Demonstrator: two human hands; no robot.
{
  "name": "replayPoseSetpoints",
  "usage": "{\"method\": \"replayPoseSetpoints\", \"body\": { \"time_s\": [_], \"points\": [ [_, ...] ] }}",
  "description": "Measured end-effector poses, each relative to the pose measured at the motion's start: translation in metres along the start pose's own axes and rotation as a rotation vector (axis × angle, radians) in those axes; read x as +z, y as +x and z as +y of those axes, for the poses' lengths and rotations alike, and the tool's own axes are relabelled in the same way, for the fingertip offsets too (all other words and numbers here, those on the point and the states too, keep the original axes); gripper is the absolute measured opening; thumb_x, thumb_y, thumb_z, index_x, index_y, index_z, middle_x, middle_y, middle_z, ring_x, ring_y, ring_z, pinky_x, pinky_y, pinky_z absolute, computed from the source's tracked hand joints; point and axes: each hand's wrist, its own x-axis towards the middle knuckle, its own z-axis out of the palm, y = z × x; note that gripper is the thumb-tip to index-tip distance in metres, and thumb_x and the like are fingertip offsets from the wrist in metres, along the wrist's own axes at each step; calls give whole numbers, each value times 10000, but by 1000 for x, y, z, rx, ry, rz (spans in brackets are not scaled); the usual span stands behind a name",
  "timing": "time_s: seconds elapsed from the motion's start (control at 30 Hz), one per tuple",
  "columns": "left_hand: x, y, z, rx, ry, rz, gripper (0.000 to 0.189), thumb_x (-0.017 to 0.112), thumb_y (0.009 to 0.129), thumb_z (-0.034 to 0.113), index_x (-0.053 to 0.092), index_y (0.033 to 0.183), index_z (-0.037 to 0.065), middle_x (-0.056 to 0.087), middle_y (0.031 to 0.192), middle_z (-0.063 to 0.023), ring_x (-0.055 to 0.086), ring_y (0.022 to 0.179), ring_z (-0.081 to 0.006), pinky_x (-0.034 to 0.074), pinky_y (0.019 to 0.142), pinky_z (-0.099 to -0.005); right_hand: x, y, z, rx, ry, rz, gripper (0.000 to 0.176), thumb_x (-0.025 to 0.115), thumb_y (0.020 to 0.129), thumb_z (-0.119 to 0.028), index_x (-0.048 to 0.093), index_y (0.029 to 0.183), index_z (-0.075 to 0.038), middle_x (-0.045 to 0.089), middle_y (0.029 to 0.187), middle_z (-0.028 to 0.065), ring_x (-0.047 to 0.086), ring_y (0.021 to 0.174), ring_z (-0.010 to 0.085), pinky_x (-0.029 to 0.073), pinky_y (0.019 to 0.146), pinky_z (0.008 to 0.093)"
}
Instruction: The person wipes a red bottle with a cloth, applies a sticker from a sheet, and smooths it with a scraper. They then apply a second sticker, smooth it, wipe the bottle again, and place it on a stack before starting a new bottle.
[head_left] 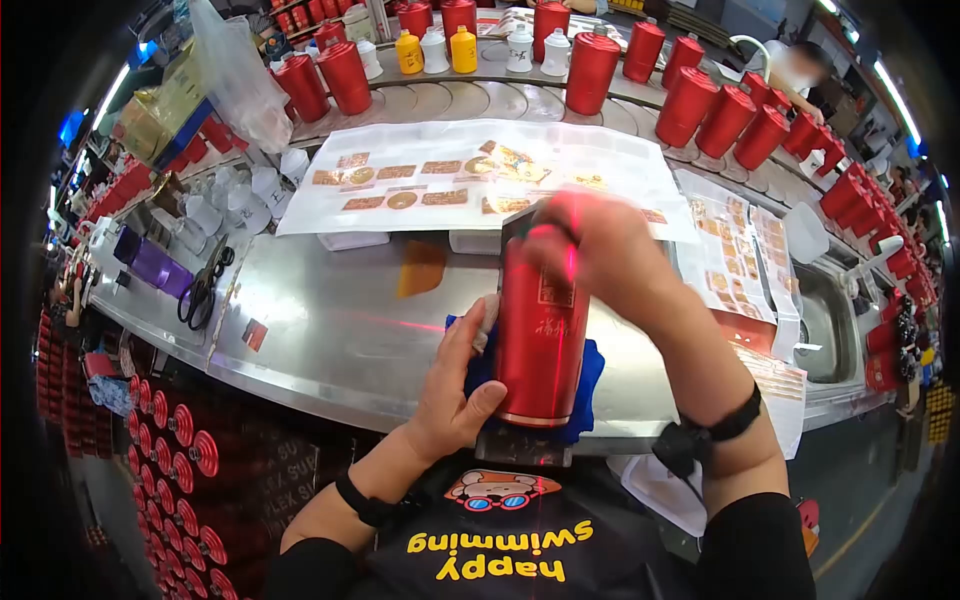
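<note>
A shiny red bottle [540, 360] lies on a dark stand over a blue cloth [592, 385], its base toward me. My left hand [455, 385] is at the bottle's left side, fingers spread, with a small pale cloth [487, 322] at the fingertips. Blurred by motion, my right hand [590, 245] is over the bottle's upper end with its fingers curled; what they hold, if anything, is hidden. Red laser light falls across that hand. Beyond it, a white sheet [400, 140] bears gold and red labels.
Red bottles [593, 70] stand on a curved conveyor [450, 98] at the back. Black scissors [200, 290] and a purple bottle [152, 262] are at the left. More label sheets [735, 260] and a sink [828, 330] are at the right. A person [795, 75] is at the back right.
</note>
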Motion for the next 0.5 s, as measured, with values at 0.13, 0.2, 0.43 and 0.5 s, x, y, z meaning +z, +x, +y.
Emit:
{"method": "replayPoseSetpoints", "body": {
  "time_s": [0.13,0.2,0.43,0.5],
  "points": [
    [-2,1,-13,-41,-93,45,825,524,983,519,250,1528,-36,408,1486,-233,438,1337,-302,370,1067,-377,-8,-25,-26,-196,-113,18,122,733,768,-141,623,802,-100,589,746,99,648,757,255,463,757,389],
    [-3,10,-17,-69,-177,60,801,520,990,508,264,1528,-28,449,1451,-220,466,1299,-263,378,1056,-358,-15,-43,-41,-283,255,-146,116,740,784,-133,646,838,-92,563,725,86,632,740,239,465,749,374],
    [-2,55,-11,-55,-260,55,671,444,1044,459,346,1488,-35,554,1334,-161,524,1211,-192,395,1028,-314,-12,-46,-6,100,311,17,152,763,801,-109,677,920,-66,641,803,103,638,739,283,503,636,366],
    [-1,67,-6,-116,-319,42,667,431,1046,469,375,1466,-45,540,1357,-158,505,1247,-197,368,1061,-324,-5,-51,-7,64,457,-188,176,761,802,-137,679,939,-62,633,787,121,630,713,298,505,634,378]
  ]
}}
